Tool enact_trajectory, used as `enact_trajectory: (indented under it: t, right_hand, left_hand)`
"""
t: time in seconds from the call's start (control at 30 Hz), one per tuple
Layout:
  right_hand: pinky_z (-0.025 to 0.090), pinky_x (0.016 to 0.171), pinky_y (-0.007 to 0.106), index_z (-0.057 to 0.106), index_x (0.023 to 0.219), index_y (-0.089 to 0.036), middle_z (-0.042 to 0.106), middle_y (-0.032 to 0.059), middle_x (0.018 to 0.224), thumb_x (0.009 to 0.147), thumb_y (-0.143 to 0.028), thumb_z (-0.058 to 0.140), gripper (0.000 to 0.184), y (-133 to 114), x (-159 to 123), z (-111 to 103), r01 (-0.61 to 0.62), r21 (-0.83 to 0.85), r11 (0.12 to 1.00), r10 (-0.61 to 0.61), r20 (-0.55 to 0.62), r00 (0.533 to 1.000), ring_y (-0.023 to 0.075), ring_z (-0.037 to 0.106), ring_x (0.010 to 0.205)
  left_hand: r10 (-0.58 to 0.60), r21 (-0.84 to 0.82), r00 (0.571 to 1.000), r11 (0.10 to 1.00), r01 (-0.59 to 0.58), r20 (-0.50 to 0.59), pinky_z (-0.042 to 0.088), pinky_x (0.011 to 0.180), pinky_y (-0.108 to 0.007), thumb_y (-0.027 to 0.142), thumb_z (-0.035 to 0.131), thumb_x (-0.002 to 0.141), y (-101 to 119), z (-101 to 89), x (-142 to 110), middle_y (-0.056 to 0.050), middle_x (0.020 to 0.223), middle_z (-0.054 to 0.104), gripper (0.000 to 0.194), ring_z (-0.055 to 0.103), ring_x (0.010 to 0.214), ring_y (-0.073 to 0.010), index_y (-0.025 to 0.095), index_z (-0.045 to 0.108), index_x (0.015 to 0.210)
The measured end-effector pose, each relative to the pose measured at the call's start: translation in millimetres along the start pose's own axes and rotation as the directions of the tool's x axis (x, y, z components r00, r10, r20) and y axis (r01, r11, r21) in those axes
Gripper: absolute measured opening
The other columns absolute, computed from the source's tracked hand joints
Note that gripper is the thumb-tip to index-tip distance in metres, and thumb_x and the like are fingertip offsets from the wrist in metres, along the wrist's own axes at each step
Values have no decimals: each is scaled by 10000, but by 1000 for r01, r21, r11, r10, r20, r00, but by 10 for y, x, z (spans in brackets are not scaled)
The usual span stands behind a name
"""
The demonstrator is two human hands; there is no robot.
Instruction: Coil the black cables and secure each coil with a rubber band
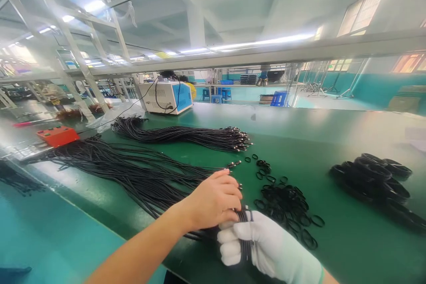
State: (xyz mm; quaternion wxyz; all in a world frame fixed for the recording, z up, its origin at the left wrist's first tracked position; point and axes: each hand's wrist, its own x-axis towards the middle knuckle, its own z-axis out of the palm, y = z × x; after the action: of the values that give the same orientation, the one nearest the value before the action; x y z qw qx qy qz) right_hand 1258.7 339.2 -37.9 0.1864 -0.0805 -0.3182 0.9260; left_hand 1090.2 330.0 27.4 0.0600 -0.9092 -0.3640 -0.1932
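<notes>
My right hand (pixel 259 242), in a white glove, is wrapped round a small bundle of black cables (pixel 245 250) at the front edge of the table. Bare and palm down, my left hand (pixel 214 197) has its fingers curled beside the top of that bundle; what lies under the fingertips is hidden. Beneath and left of my left hand runs a wide spread of loose black cables (pixel 133 173), some metal plug ends showing past the fingers. Just right of the hands lies a heap of thin black rings (pixel 288 204).
Behind the loose cables, a second cable bunch (pixel 186 135) lies across the green table (pixel 299 142). Coiled black cables (pixel 374 179) are piled at the right. A red switch box (pixel 57 136) and a white-and-blue machine (pixel 169 96) stand at the left and back.
</notes>
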Motion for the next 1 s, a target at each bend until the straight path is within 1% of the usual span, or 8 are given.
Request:
enact_trajectory:
  t: [0.1, 0.17, 0.37, 0.5, 0.6, 0.73, 0.9, 1.0]
  right_hand:
    - [417, 691, 341, 591, 901, -67, 550, 62, 736, 722, -233, 680, 261, -3, -18, -20, -35, 55, 998, 35, -5, 999, 137, 510, 627]
    - [429, 704, 350, 598, 921, -58, 572, 73, 743, 740, -242, 659, 265, -1, -24, -30, -42, 86, 995, 41, 21, 999, 152, 547, 640]
    - [474, 708, 377, 620, 925, -24, 648, 109, 729, 768, -255, 637, 280, 71, -69, -65, -136, 92, 986, 127, 94, 987, 193, 638, 651]
    - [477, 750, 378, 635, 970, -53, 702, 104, 834, 786, -275, 628, 288, 89, -144, -50, -143, 111, 984, 123, 168, 978, 205, 669, 739]
    - [461, 755, 342, 651, 975, -103, 713, 64, 835, 774, -282, 630, 269, 89, -170, -5, -125, 163, 979, 88, 217, 972, 216, 659, 842]
    - [456, 733, 367, 659, 955, -108, 709, 78, 727, 779, -311, 618, 271, 93, -130, 53, -35, 103, 994, 10, 230, 973, 279, 629, 926]
    - [456, 759, 426, 657, 911, -85, 699, 108, 688, 768, -330, 629, 285, 53, -78, 65, 40, -34, 999, -34, 181, 983, 285, 653, 817]
    - [461, 789, 415, 651, 849, -107, 683, 73, 680, 721, -414, 682, 334, -38, -124, 91, -53, -271, 961, 75, 71, 995, 246, 653, 768]
  left_hand:
    - [-125, 75, 972, 987, 142, -197, 378, 854, -315, 203, 515, 873, 63, -80, -24, 0, 889, 664, 139, 515, 897, -157, 208, 653, 860]
    - [-143, 118, 970, 979, 168, -196, 398, 737, -272, 152, 444, 894, 137, -107, -42, -14, 822, 637, 214, 500, 776, -136, 189, 652, 856]
    - [-57, 144, 962, 989, 19, 266, 397, 595, -222, 176, 569, 808, 301, -149, 75, 4, 770, 599, 179, 526, 685, -126, 177, 600, 632]
    - [-177, -171, 902, 950, 262, 394, 376, 527, -193, 240, 646, 769, 225, -256, 169, 40, 662, 601, 102, 557, 645, -117, 197, 633, 677]
    - [-309, -518, 848, 685, 512, 431, 389, 532, -165, 248, 650, 753, 183, -204, 93, 55, 666, 605, 58, 546, 618, -90, 192, 638, 763]
    - [-533, -715, 773, 385, 584, 345, 361, 514, -160, 228, 613, 759, 297, 16, -98, 56, 630, 537, 98, 476, 579, -74, 172, 636, 836]
    - [-672, -699, 737, 492, 519, 74, 408, 687, -207, 188, 498, 837, 524, 153, -256, 3, 822, 612, 155, 538, 761, -108, 174, 652, 848]
    - [-661, -745, 745, 452, 491, 90, 420, 705, -218, 129, 476, 823, 556, 195, -315, 1, 867, 606, 191, 542, 785, -111, 189, 625, 928]
